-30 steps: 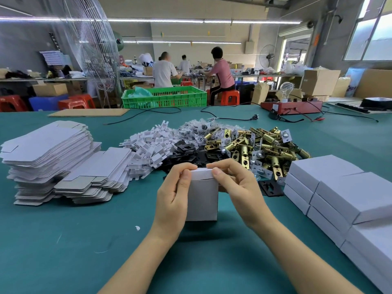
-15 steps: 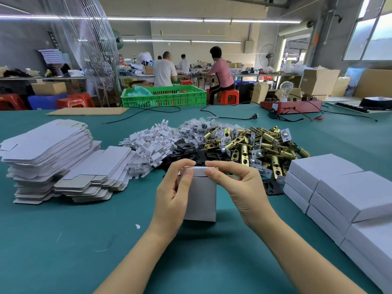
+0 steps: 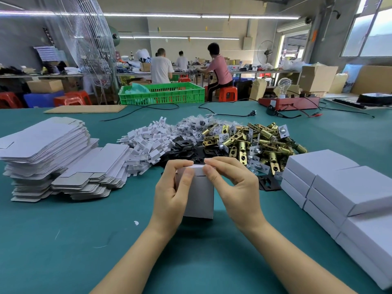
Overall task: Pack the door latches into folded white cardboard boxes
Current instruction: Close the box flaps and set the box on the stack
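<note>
white cardboard box (image 3: 199, 198) stands upright on green table (image 3: 63, 240), near edge, centre. left hand (image 3: 171, 196) & right hand (image 3: 235, 187) both pinch its top flap w/ thumb + fingers. brass door latches (image 3: 254, 145) heaped just behind; closed boxes (image 3: 339, 187) stacked at right.

Showing a teal tabletop (image 3: 63, 240), a white box (image 3: 199, 196), shiny gold door latches (image 3: 250, 143), white flat cardboard (image 3: 42, 143), black plates (image 3: 186, 145), a green crate (image 3: 163, 94), red stools (image 3: 228, 93).
</note>
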Motion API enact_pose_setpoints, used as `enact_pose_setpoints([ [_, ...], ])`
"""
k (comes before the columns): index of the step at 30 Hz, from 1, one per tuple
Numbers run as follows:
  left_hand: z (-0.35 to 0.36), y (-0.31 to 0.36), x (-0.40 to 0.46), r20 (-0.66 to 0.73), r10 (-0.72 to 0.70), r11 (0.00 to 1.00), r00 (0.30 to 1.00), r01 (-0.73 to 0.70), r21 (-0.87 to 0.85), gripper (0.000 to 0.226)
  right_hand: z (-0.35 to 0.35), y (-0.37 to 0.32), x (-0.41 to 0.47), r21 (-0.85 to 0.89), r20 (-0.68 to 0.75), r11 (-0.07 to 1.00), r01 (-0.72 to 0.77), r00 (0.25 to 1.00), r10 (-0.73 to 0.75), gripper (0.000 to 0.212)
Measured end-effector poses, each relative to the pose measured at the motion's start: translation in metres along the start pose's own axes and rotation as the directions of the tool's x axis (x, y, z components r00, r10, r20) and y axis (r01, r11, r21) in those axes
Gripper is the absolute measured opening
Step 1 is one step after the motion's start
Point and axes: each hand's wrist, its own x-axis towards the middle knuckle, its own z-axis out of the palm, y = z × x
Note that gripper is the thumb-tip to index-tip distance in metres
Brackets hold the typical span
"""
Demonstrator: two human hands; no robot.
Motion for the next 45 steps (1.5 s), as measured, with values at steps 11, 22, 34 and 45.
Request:
enact_pose_setpoints([
  [11,0.004,0.000,0.001,0.022,0.072,0.996,0.997,-0.073,0.049,0.022,0.006,0.002,-0.007,-0.041,-0.023,0.998,0.039,0.999,-0.040,0.022],
  [22,0.005,0.005,0.000,0.070,0.011,0.999,0.998,-0.013,0.032,0.018,0.003,0.005,-0.002,0.073,0.022,0.996,-0.052,0.998,0.051,0.027],
  [34,0.005,0.005,0.001,0.080,-0.013,1.000,0.997,0.011,0.022,0.015,-0.002,0.003,0.002,0.203,0.098,0.967,-0.153,0.986,0.135,0.029],
  [45,0.003,0.010,-0.001,0.120,-0.018,0.998,0.993,0.011,0.059,0.014,-0.021,0.000,0.018,0.308,0.354,0.882,-0.357,0.904,0.242,0.025],
])
